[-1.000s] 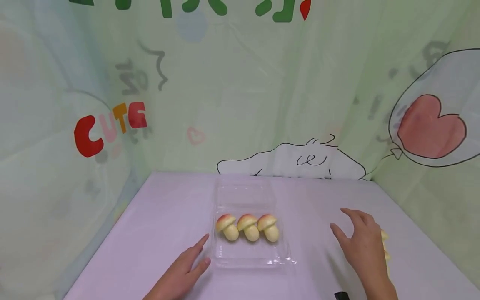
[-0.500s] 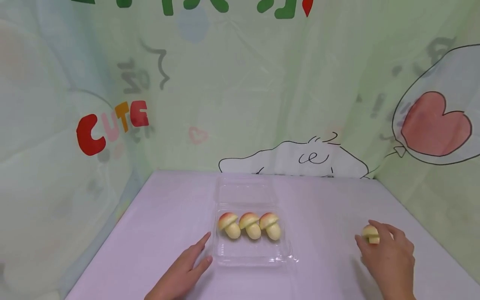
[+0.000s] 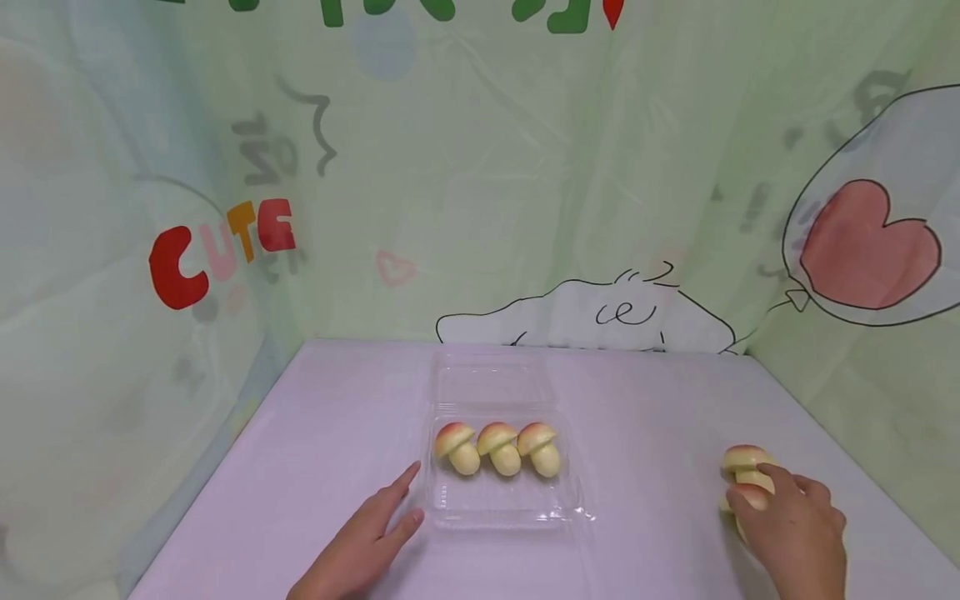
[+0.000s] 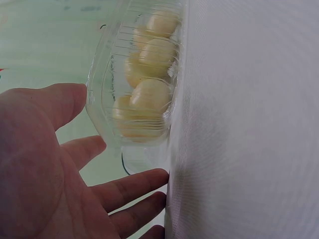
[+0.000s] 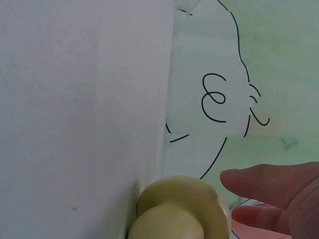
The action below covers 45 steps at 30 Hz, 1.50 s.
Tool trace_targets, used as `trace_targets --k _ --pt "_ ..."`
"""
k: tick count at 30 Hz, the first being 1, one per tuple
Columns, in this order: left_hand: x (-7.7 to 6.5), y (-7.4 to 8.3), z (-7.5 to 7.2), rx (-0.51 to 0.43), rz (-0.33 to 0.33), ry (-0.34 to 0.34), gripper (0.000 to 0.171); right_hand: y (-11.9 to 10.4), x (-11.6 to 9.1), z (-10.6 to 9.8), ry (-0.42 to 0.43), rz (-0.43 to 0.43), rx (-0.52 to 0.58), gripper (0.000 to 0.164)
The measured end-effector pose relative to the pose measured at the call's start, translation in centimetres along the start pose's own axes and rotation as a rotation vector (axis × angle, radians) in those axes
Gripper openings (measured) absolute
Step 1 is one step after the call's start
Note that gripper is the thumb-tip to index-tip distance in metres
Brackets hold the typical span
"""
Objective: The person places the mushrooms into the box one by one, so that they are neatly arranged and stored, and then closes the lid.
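Mushrooms (image 3: 744,456) lie at the parted right hand (image 3: 797,521) and in a clear box (image 3: 498,500) by the spread left hand (image 3: 362,535).

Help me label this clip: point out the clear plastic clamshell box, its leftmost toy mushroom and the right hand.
Clear plastic clamshell box (image 3: 495,497): head view, bare inside floor.
Leftmost toy mushroom (image 3: 459,450): head view, where cap meets stem.
Right hand (image 3: 793,518): head view, its back.

Right fingers (image 3: 780,479) — now at nearer mushroom (image 3: 753,495)
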<state>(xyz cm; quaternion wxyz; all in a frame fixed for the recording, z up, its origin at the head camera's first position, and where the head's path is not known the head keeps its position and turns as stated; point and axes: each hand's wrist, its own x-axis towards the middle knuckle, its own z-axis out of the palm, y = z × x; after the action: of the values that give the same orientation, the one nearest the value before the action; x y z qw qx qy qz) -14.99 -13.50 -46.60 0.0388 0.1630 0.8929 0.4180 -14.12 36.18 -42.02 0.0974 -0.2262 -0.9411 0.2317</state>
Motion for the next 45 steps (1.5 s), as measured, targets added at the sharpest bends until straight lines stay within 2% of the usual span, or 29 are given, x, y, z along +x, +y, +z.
trace_targets --k 5,10,13,20,27,34,39,45 --pt "0.0 0.0 0.0 0.006 0.006 0.005 0.066 0.3 0.2 0.0 -0.038 -0.003 0.003 0.061" --pt "0.1 -0.1 0.0 0.005 0.015 0.013 0.065 0.7 0.6 -0.1 -0.059 -0.065 -0.031 0.059" --pt "0.2 -0.1 0.0 0.003 0.013 0.017 0.065 1.0 0.8 -0.1 -0.042 -0.117 -0.041 0.057" --pt "0.1 0.0 -0.1 0.008 0.001 0.020 0.064 1.4 0.8 0.4 0.053 -0.226 -0.032 0.052" --pt "0.0 0.1 -0.1 0.004 0.000 0.027 0.064 1.5 1.0 0.4 0.006 -0.206 -0.048 0.059" --pt "-0.1 0.1 -0.1 0.017 0.020 0.036 0.065 1.6 0.8 0.3 -0.010 -0.187 -0.040 0.059" --pt "-0.1 0.1 0.0 0.011 0.007 0.024 0.065 1.7 0.5 0.3 0.010 -0.191 -0.036 0.058" --pt "-0.1 0.2 0.0 0.000 -0.007 0.014 0.064 1.7 0.4 0.5 0.086 -0.274 -0.030 0.053"
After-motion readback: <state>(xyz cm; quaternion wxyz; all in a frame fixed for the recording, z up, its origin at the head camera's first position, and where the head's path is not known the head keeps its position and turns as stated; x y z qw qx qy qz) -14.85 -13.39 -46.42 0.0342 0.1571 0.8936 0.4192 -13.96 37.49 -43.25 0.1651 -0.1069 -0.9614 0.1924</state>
